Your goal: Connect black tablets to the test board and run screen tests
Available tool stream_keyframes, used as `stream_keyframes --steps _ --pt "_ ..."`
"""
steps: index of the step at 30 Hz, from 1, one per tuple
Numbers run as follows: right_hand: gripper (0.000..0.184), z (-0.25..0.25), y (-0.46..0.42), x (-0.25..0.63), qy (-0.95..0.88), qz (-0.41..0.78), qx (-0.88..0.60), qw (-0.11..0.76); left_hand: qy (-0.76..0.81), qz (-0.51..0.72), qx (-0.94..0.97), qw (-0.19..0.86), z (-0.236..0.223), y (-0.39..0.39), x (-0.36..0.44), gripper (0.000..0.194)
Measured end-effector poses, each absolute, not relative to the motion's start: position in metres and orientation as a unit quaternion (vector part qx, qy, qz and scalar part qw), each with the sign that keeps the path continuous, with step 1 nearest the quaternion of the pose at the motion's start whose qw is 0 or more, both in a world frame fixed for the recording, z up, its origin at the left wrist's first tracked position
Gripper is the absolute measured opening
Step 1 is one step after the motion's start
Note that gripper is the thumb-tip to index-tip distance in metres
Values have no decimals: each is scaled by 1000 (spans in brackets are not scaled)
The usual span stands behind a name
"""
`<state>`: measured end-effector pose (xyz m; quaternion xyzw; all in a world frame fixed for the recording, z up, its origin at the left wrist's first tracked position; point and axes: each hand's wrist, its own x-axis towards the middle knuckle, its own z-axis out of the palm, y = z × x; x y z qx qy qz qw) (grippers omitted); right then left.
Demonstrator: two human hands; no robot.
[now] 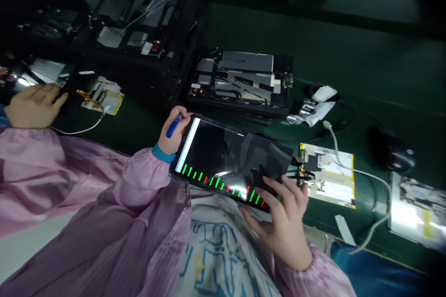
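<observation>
A flat tablet-like screen (230, 153) is tilted in front of my chest, dark with a white band at its left end and green and red marks along its lower edge. My left hand (173, 132) grips its upper left corner. A blue pen (173, 125) is held in the same hand, lying across the fingers. On the lower right of the glass rest the spread fingertips of my right hand (284, 216), its thumb apart below the edge. Thin black leads run from the screen's right side toward a circuit board with yellow edges (327, 174).
Ahead lies an opened device stack (244, 76); larger ones (139, 9) stand left. A black mouse (392, 148), a white cable (374, 174) and a silver panel (418, 209) are at right. A co-worker's hand (36, 104) is left, near another board (104, 95).
</observation>
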<state>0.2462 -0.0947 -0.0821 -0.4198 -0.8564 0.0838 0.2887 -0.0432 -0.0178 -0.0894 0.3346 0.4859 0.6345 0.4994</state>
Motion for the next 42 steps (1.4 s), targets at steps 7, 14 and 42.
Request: stream_keyframes --steps 7,14,42 --pt "36 -89 -97 240 -889 50 -390 235 486 641 329 494 -88 -16 -41 19" --pt "46 -82 -83 250 -877 108 -391 259 501 632 338 485 -87 -16 -42 20" --pt "22 -105 -5 273 -597 306 -511 537 503 634 324 491 -68 -11 -36 12"
